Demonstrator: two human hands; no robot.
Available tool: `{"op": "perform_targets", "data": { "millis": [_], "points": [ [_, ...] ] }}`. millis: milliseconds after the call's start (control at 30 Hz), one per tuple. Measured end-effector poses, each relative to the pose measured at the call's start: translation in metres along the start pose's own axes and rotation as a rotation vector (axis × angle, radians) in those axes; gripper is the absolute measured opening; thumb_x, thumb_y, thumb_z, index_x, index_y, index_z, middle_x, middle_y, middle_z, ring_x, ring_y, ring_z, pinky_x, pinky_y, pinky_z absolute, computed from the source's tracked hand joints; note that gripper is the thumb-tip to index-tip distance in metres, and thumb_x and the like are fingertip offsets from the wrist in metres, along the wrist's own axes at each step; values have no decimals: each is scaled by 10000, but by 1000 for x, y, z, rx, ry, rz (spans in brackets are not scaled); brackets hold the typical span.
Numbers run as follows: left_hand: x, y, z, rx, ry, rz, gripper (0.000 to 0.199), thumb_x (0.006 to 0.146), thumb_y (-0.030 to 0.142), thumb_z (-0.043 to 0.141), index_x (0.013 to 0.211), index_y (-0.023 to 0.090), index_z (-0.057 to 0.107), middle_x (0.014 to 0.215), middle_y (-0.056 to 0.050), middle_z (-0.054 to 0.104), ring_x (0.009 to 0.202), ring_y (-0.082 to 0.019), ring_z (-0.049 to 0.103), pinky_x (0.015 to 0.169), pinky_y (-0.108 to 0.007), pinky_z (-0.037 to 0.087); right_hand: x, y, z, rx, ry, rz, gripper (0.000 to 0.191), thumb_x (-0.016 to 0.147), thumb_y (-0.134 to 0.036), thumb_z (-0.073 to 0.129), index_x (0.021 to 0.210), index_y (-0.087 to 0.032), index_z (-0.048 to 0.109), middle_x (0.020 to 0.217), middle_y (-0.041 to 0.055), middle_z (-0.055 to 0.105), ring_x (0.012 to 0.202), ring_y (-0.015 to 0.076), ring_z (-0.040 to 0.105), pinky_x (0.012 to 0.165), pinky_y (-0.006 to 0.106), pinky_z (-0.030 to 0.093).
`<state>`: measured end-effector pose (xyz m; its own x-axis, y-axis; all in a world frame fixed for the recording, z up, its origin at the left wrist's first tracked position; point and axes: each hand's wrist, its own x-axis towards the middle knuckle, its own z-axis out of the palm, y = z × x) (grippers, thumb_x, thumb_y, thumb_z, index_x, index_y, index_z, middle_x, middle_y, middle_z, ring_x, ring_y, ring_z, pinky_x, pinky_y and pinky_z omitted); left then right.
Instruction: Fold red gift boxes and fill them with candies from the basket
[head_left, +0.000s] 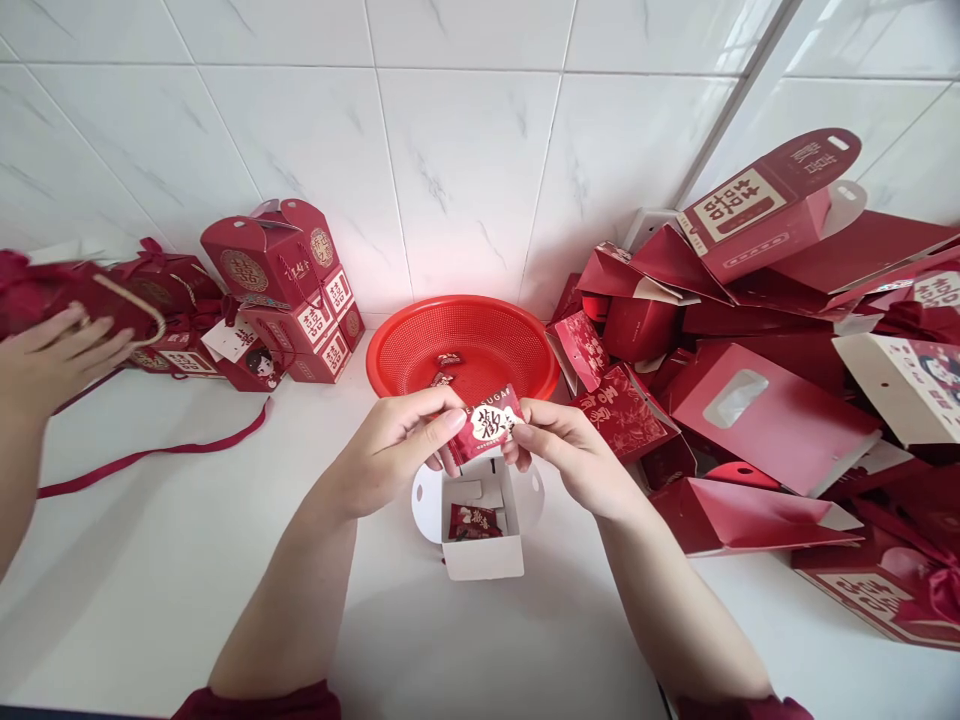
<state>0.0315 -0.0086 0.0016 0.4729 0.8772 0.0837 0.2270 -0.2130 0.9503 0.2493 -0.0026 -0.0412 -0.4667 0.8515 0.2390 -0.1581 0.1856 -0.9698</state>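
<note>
White counter (555, 640), tiled wall (472, 150) behind. Head view: our left hand (386, 445) and right hand (581, 455) pinch opposite sides of one red packet (491, 425), just above the open white box (484, 562). Red basket (386, 350) at the box's 12 o'clock, co-worker's hand (64, 355) at 10. We'd grip lightly by the edges, avoid crushing the middle, and clear the side flaps (427, 508).

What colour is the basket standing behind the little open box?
The basket is bright red, best seen in the head view.
</note>
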Motion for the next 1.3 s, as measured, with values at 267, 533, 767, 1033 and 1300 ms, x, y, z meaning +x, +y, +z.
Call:
{"op": "perform_targets", "data": {
  "millis": [267,533,767,1033,1300],
  "points": [
    [11,-6,9,-130,74,-59,297,979,334,511,743,160,558,669,20,609,599,-94,621,556,-186,498,-2,-3,1,-84,-1,-43,275,976,-389,550,799,-192,625,788,8,617,707,128,533,661,259,458],
    [11,-8,6,-85,79,-76,312,961,463,533,857,175,595,721,13,642,621,-100,644,552,-191,469,-2,-4,-2,-146,80,-63,284,990,-382,536,801,-186,616,752,-2,588,682,116,523,662,254,427],
    [11,-10,6,-34,120,-111,295,947,447,570,834,175,574,692,21,622,611,-103,629,569,-213,473,-2,-1,-7,-174,102,-51,268,978,-387,558,830,-183,648,739,0,592,680,120,523,653,256,412],
    [10,-9,6,-9,110,-123,287,948,464,564,944,184,628,734,12,637,620,-105,625,582,-231,473,-1,0,-4,-162,117,-57,256,963,-377,586,809,-180,643,762,7,623,693,121,526,657,253,422],
    [10,-8,10,-23,119,-111,289,952,465,559,897,184,604,715,22,618,603,-104,620,577,-244,485,-1,2,-2,-140,119,-50,201,948,-375,613,887,-195,677,797,8,620,722,127,521,668,265,421]
  ]
}}
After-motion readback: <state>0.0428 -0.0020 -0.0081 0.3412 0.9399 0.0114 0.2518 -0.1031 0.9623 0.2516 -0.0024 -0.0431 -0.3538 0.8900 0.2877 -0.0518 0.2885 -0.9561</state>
